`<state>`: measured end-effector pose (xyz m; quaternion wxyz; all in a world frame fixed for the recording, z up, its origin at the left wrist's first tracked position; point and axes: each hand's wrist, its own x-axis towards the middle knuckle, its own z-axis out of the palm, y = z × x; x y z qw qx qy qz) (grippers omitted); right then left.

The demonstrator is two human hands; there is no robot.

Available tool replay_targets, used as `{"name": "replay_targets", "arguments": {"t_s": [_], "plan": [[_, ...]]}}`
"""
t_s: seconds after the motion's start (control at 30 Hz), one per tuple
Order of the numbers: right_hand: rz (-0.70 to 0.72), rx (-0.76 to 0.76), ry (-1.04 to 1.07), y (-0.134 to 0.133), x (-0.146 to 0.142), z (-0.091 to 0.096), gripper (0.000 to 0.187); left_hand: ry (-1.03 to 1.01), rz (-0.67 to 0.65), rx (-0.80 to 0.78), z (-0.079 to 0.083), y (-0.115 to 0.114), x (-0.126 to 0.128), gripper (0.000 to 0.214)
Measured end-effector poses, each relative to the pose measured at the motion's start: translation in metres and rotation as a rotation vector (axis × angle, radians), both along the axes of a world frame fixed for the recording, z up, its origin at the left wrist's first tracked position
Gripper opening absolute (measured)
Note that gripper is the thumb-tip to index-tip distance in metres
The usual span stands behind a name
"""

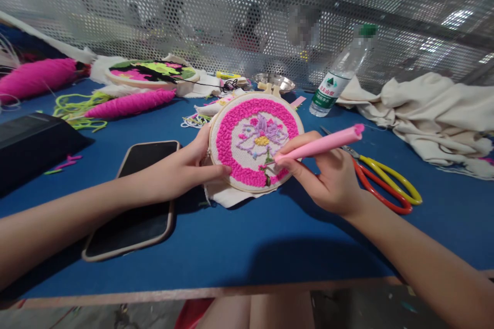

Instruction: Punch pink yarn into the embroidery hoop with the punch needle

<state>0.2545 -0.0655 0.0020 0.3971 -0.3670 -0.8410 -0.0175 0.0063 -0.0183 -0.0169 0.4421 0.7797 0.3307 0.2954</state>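
A round wooden embroidery hoop (255, 142) stands tilted on the blue table (270, 247); its cloth bears a thick pink ring and a purple flower with a yellow middle. My left hand (189, 164) grips the hoop's left edge, thumb across the lower front. My right hand (328, 177) is closed round a pink punch needle pen (322, 145), whose tip touches the cloth at the lower right of the flower, by a green stem.
A phone (135, 200) lies face up under my left forearm. Scissors with red and yellow handles (386, 182) lie right of my right hand. Behind: a water bottle (339, 74), beige cloth (428, 113), pink yarn (131, 104), a second hoop (150, 73), a black box (31, 144).
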Motion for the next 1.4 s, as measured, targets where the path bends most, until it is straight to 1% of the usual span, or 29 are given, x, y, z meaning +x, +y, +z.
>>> {"name": "replay_targets", "arguments": {"t_s": [0.13, 0.2, 0.27, 0.4, 0.47, 0.57, 0.67, 0.77, 0.9, 1.07, 1.23, 1.3, 1.33, 1.4], "plan": [[0.019, 0.026, 0.003, 0.001, 0.001, -0.001, 0.003, 0.019, -0.003, -0.007, 0.004, -0.002, 0.0, 0.08], [0.054, 0.026, -0.007, 0.002, 0.001, -0.001, 0.003, 0.032, 0.006, 0.007, 0.004, -0.002, 0.0, 0.078], [0.103, -0.016, -0.024, 0.003, 0.001, -0.001, 0.005, 0.03, 0.009, 0.017, 0.002, -0.001, -0.001, 0.077], [0.175, -0.156, -0.008, 0.006, 0.003, 0.0, 0.007, -0.01, -0.002, 0.025, -0.004, 0.001, -0.001, 0.078], [0.191, -0.171, 0.043, 0.008, 0.004, 0.0, 0.006, -0.03, -0.008, 0.025, -0.005, 0.002, -0.001, 0.08], [0.149, -0.239, 0.183, 0.012, 0.004, -0.002, 0.006, -0.043, -0.006, 0.012, -0.004, 0.0, -0.001, 0.081], [0.055, -0.382, 0.376, 0.015, 0.002, -0.005, 0.014, -0.032, 0.011, 0.026, -0.003, -0.002, -0.001, 0.08], [0.013, -0.444, 0.491, 0.015, 0.0, -0.007, 0.019, -0.022, 0.004, 0.054, -0.003, -0.001, -0.002, 0.082], [0.007, -0.432, 0.508, 0.013, -0.001, -0.009, 0.017, -0.039, -0.011, 0.03, -0.005, 0.001, -0.002, 0.085], [-0.031, -0.351, 0.431, 0.011, -0.002, -0.009, 0.016, -0.045, 0.001, -0.013, -0.005, 0.0, -0.001, 0.085], [-0.079, -0.176, 0.254, 0.008, -0.001, -0.006, 0.014, -0.035, 0.01, 0.003, -0.006, 0.001, -0.002, 0.084], [-0.094, -0.142, 0.209, 0.007, 0.0, -0.006, 0.015, -0.036, 0.021, -0.002, -0.006, 0.001, -0.002, 0.083], [-0.097, -0.152, 0.204, 0.007, 0.0, -0.006, 0.016, -0.045, 0.024, -0.028, -0.005, 0.001, -0.001, 0.084], [-0.097, -0.204, 0.207, 0.008, 0.0, -0.006, 0.018, -0.072, 0.005, -0.155, -0.002, -0.001, 0.0, 0.083]]}}
